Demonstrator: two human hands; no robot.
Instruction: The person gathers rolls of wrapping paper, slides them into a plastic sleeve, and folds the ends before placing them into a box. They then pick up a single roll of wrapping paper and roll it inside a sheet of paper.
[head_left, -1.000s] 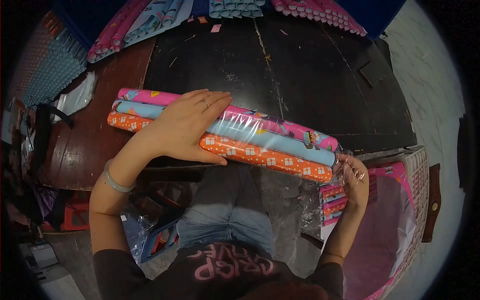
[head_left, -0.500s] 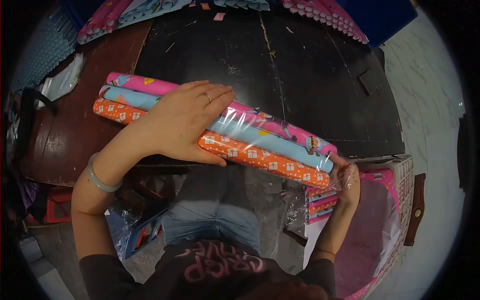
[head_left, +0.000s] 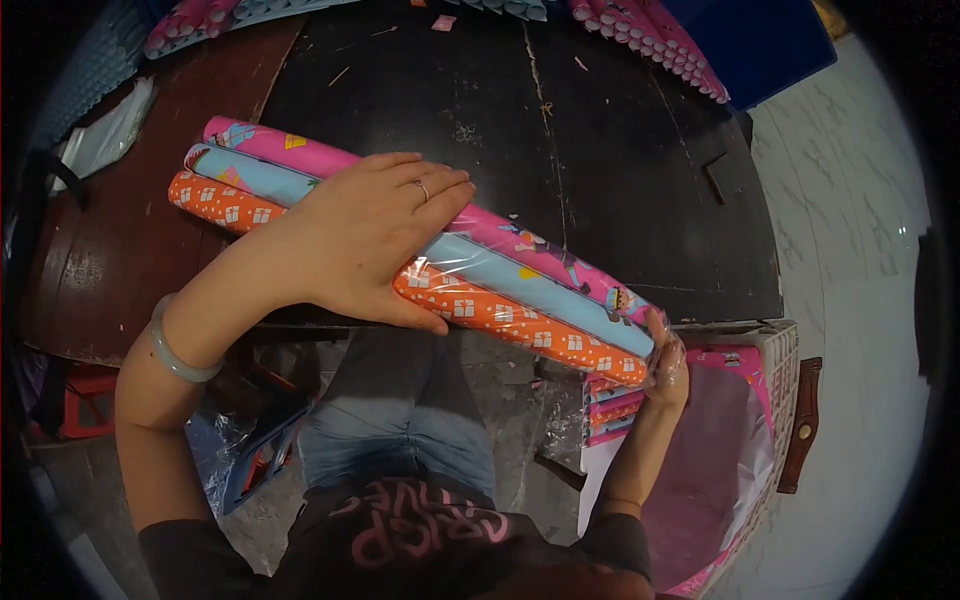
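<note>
Three wrapping-paper rolls lie side by side in clear film across the table's near edge: a pink roll [head_left: 560, 262], a light blue roll [head_left: 510, 274] and an orange roll [head_left: 510, 318] with white gift prints. Across their middle rests my left hand [head_left: 385, 230], palm down, fingers stretched over the pink roll and thumb on the orange one. At the rolls' right end, my right hand [head_left: 668, 362] is closed on the clear film, its fingers partly covered by the shiny plastic.
Stacked rolls [head_left: 650, 45] line the back of the dark table [head_left: 420, 90]. A blue bin [head_left: 765, 50] stands back right, clear bags [head_left: 105, 140] lie left. Beside my right arm is a lined basket [head_left: 785, 400] with more rolls. A red stool [head_left: 88, 400] is at lower left.
The view has shifted slightly, so most things appear a little further left. My right hand has turned a little at the film end; my left hand remains on the rolls.
</note>
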